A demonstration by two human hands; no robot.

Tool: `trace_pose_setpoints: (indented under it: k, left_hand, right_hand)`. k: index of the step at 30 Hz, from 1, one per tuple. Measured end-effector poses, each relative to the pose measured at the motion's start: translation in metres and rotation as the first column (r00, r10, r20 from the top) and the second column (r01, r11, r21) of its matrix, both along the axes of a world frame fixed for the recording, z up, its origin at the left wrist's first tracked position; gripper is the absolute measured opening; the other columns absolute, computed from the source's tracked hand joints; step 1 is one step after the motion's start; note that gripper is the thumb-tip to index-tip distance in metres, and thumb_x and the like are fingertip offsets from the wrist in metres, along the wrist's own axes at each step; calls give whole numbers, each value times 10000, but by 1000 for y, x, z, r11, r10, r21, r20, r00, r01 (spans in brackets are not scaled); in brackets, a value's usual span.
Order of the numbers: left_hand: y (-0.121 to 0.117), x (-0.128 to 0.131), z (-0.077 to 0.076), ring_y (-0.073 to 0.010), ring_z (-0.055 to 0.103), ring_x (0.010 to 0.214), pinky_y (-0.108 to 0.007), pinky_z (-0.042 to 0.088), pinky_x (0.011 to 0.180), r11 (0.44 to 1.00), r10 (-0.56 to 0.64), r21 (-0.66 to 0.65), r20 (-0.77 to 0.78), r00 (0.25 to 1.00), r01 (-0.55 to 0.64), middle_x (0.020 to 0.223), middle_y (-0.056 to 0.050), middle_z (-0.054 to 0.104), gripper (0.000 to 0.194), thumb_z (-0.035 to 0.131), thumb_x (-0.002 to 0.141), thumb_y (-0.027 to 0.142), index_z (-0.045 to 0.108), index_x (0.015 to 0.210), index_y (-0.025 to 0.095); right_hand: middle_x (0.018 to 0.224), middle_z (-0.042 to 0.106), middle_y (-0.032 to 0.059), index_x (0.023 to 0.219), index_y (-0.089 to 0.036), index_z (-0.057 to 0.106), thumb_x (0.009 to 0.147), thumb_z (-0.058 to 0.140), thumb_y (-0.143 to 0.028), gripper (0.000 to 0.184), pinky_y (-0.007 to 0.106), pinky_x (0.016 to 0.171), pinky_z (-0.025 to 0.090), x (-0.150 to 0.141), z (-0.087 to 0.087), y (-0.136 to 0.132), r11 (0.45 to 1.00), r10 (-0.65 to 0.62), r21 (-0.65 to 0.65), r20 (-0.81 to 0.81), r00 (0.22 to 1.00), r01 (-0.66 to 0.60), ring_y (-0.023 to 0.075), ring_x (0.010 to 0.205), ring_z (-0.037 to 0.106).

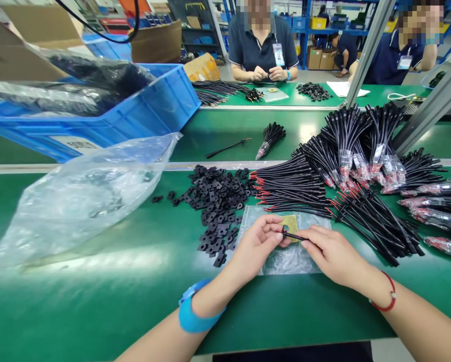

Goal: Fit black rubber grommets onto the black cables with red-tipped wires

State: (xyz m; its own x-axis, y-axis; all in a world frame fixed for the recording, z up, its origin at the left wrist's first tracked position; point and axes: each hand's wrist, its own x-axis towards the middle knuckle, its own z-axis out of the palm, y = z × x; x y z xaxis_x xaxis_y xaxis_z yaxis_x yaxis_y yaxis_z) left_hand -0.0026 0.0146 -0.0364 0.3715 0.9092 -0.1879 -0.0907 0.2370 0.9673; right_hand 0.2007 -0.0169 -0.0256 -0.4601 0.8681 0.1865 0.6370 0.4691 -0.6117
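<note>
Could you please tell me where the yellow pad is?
Right of centre in the head view, the yellow pad lies on a clear plastic bag, partly behind the held cable.

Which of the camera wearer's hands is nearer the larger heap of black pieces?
Left: the left hand is just right of the larger heap; the right hand is farther right, beyond the left.

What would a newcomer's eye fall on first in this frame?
Probably the big blue crate at upper left, with a clear plastic bag lying in front of it. The mound of black cable bundles at right and the heap of small black pieces near the middle also stand out. Below them, the left hand and right hand hold one thin black cable.
</note>
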Motion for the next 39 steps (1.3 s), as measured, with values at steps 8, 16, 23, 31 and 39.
trace_pose_setpoints:
  k: [8,16,23,31,39]
  left_hand:
    - [-8,4,1,-115,584,602,-247,485,620,998,63,33,-132,989,-59,697,6,615,181,669,743,283,599,838,145]
    - [-13,-1,13,-179,603,798,-307,475,748,893,5,403,-453,892,199,839,-46,650,105,537,824,192,634,861,177]
    - [-13,-7,20,-175,604,832,-286,470,761,754,-47,526,-555,830,394,884,-56,655,204,458,854,132,636,935,189]
    - [-15,-4,20,-148,578,725,-257,446,682,824,-83,426,-564,822,375,781,-17,644,148,515,817,152,651,865,186]
    - [-15,-1,16,-165,595,756,-273,451,707,830,-83,421,-556,827,366,803,-27,660,160,512,801,138,657,854,183]
  right_hand:
    - [714,575,52,951,-149,624,954,355,-197,273,276,573,397,-8,-7,-3,944,-146,315,136,980,97,163,618,530]
    - [659,552,-3,774,-189,572,965,332,-309,329,248,601,351,-5,9,-4,964,-12,-263,29,999,19,130,611,493]
    - [605,448,-23,684,-174,534,904,387,-537,449,229,582,344,-8,2,-4,780,-135,-606,-411,902,-160,113,591,413]
    - [560,447,-40,705,-180,551,938,381,-408,368,228,553,307,-5,1,-6,874,-120,-485,-172,978,22,109,549,407]
    - [595,521,-30,715,-180,546,935,381,-302,301,235,586,335,-9,4,-7,901,-63,-435,-102,993,13,116,580,469]
